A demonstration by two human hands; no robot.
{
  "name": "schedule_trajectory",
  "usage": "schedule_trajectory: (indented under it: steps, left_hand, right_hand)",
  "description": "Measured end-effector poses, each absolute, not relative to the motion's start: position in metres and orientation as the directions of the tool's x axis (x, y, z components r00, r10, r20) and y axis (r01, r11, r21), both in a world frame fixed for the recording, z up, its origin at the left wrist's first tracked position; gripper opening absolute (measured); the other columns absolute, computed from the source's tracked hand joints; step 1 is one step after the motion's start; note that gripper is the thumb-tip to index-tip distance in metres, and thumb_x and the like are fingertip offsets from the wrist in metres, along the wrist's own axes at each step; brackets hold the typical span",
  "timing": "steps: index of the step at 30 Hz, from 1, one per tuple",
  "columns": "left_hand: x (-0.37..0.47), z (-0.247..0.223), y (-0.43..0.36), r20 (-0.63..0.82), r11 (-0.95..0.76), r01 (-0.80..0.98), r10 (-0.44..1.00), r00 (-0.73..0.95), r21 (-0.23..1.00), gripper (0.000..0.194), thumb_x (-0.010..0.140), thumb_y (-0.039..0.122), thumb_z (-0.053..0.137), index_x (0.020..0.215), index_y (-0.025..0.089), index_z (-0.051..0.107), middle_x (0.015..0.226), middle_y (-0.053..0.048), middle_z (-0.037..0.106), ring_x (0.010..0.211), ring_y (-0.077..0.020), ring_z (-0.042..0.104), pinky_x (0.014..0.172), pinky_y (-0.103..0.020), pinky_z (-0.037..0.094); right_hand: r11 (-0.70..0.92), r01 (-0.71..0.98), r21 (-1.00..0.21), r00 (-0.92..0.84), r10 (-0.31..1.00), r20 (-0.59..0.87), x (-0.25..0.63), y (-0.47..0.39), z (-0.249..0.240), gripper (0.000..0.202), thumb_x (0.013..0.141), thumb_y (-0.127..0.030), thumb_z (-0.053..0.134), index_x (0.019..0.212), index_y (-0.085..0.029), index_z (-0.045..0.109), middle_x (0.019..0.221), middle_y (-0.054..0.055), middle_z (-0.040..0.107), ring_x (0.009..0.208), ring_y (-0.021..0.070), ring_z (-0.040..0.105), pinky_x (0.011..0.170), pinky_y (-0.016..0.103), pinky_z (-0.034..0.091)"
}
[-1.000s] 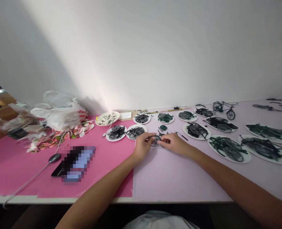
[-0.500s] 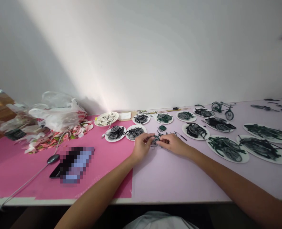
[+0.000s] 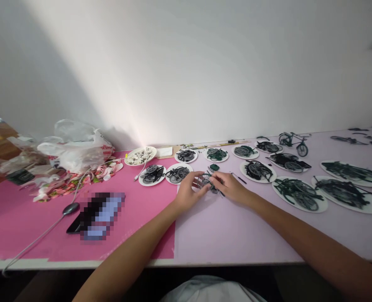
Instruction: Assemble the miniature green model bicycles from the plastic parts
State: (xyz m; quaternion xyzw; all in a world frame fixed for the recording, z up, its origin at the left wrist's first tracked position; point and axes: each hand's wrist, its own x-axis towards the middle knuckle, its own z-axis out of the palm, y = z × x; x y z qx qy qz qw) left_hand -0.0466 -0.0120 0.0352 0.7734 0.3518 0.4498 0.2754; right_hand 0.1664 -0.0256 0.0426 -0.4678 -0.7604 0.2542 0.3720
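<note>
Between my two hands, over the pale lilac part of the table, is a small spoked wheel point(image 3: 204, 180) with dark parts about it. My left hand point(image 3: 189, 191) grips the wheel's left side, thumb below and fingers above. From the right, my right hand point(image 3: 228, 186) pinches the dark green part at the wheel's edge; its fingertips partly hide what they hold. Just behind the hands lies a small green piece point(image 3: 214, 167). A thin dark tool point(image 3: 241, 180) rests to the right of my right hand.
White plates of dark bicycle parts point(image 3: 152, 175) stand behind and to the right. An assembled toy bicycle point(image 3: 294, 140) stands at the back right. On the left are a plastic bag point(image 3: 76, 147), fabric petals point(image 3: 88, 180), a mouse point(image 3: 71, 209) and a blurred-out phone-like device point(image 3: 101, 216).
My left hand's fingers have spread wider around the wheel, which shows more. My right hand has shifted slightly, with its fingers further over the wheel's right edge.
</note>
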Motion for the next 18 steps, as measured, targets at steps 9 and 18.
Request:
schedule_trajectory:
  steps: [9,18]
  left_hand:
    - [-0.058,0.045,-0.009,0.574,-0.800,0.399,0.600,0.557,0.448,0.061,0.081,0.040,0.084,0.135,0.024,0.061,0.129,-0.011,0.062,0.116,-0.0267,0.065,0.097,-0.038,0.057]
    - [-0.059,0.046,-0.007,0.569,-0.766,0.475,0.642,0.515,0.433,0.056,0.077,0.047,0.085,0.125,0.023,0.067,0.105,-0.007,0.065,0.091,-0.0215,0.066,0.078,-0.031,0.055]
  right_hand:
    - [0.434,0.513,-0.741,-0.331,0.896,0.295,0.166,-0.024,0.036,0.046,0.105,-0.058,0.042,0.075,-0.022,0.044,0.066,-0.004,0.049,0.059,0.0145,0.044,0.057,0.028,0.033]
    - [0.423,0.464,-0.779,-0.357,0.894,0.273,0.168,-0.023,0.035,0.051,0.107,-0.058,0.038,0.074,-0.021,0.054,0.066,0.000,0.059,0.058,0.0158,0.053,0.059,0.029,0.040]
